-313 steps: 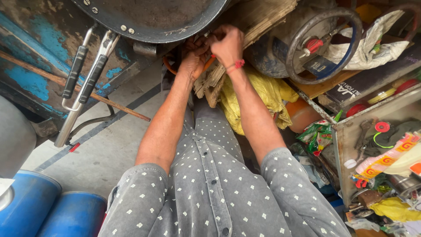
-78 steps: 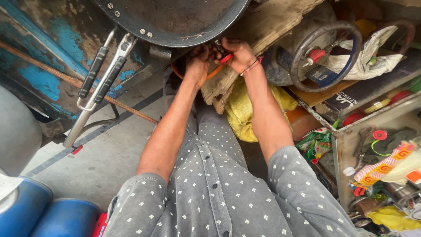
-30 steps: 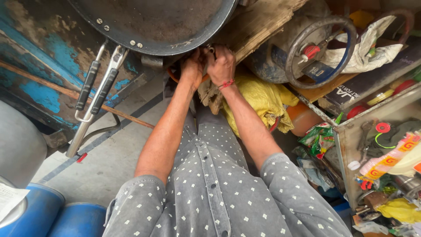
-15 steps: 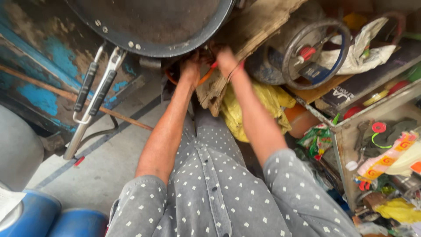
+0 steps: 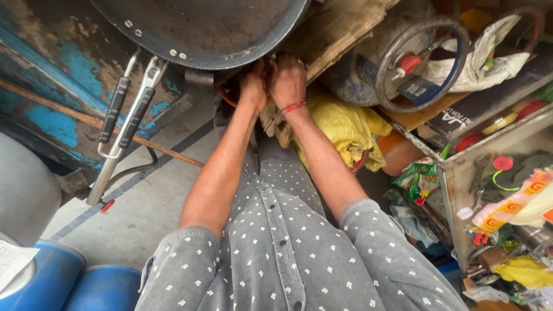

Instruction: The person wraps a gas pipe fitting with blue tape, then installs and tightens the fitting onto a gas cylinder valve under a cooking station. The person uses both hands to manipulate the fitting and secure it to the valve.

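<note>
Orange hose [image 5: 226, 97] curves under the big dark pan [image 5: 201, 29], just left of both hands. The left hand [image 5: 254, 86] is nearer and seems to touch it. The right hand [image 5: 287, 80] sits beside it, fingers curled. What they grip, I cannot tell. A yellow bag [image 5: 340, 129] lies close.

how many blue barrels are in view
2, both at the bottom left: one blue barrel at the frame's edge with a paper on its lid, the other beside it by the left sleeve. More may lie outside the frame.
</note>
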